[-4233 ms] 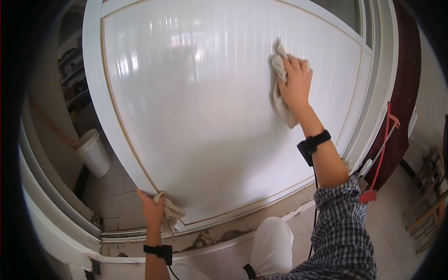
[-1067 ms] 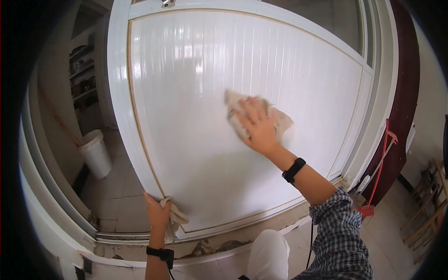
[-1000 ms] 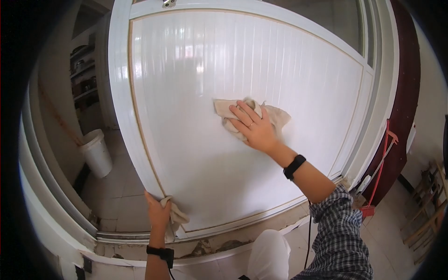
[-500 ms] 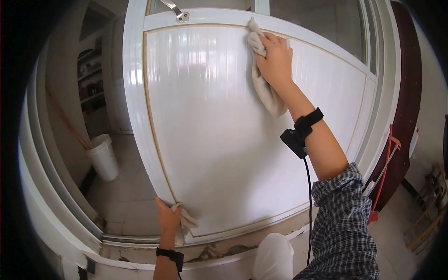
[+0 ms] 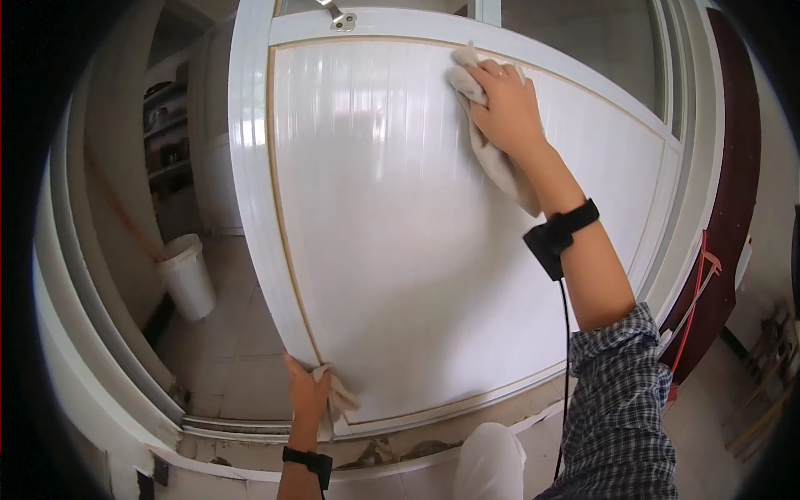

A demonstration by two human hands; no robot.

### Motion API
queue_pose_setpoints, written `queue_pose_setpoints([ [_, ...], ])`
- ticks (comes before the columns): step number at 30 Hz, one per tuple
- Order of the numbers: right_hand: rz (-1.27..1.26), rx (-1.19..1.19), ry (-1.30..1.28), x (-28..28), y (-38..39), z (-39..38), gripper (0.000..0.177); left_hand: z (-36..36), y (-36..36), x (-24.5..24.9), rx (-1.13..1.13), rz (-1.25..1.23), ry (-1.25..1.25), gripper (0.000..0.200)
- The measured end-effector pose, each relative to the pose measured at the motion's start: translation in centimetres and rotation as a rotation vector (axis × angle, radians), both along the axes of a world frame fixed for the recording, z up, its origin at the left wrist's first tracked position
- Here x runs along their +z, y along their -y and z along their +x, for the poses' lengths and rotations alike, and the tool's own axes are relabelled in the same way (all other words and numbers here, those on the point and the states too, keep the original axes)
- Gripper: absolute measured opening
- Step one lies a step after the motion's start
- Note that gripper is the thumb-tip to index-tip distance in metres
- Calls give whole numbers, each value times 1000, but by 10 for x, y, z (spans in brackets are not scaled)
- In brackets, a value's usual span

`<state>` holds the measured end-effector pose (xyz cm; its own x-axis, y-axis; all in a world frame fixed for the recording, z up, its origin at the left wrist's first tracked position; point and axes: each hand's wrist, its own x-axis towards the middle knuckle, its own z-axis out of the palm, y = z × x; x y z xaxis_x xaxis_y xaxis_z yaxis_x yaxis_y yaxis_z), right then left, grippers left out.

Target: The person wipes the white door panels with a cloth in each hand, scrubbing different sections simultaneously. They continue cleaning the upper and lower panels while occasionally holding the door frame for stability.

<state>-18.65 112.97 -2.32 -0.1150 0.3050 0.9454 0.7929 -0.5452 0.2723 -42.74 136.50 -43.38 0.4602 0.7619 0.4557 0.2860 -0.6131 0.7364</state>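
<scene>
My right hand (image 5: 508,112) is closed on a pale cloth (image 5: 504,171), pressing it against the upper part of a white door panel (image 5: 375,225), just under the top rail. The cloth's loose end hangs below the hand. At the door's lower left edge, my left hand (image 5: 307,396) is closed around a second pale cloth (image 5: 339,397), touching the door frame. Some of its fingers are hidden. A black strap with a small device sits on each wrist.
A metal handle (image 5: 342,20) is fixed to the door's top rail. Left, beyond the doorway, stand a white bucket (image 5: 187,279) and shelves (image 5: 167,121). A floor track (image 5: 237,427) runs below. Red-handled tools (image 5: 692,304) lean at right by a dark red board (image 5: 737,150).
The whole view has shifted a little, with the door now farther right. My right hand and its cloth sit slightly lower on the panel. My left hand stays at the door's edge.
</scene>
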Motion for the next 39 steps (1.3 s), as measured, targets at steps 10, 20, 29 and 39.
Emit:
queue_pose_setpoints([
  [10, 89, -2, 57, 18, -12, 8, 44, 5, -7, -6, 0, 46, 30, 99],
  [20, -60, 13, 67, -24, 2, 6, 43, 4, -3, 1, -32, -113, 52, 96],
  [29, 173, 83, -33, 14, -7, 15, 38, 3, -5, -1, 19, -16, -20, 98],
  [39, 115, 14, 83, 17, -13, 6, 42, 3, 1, 4, -1, -62, 3, 98],
])
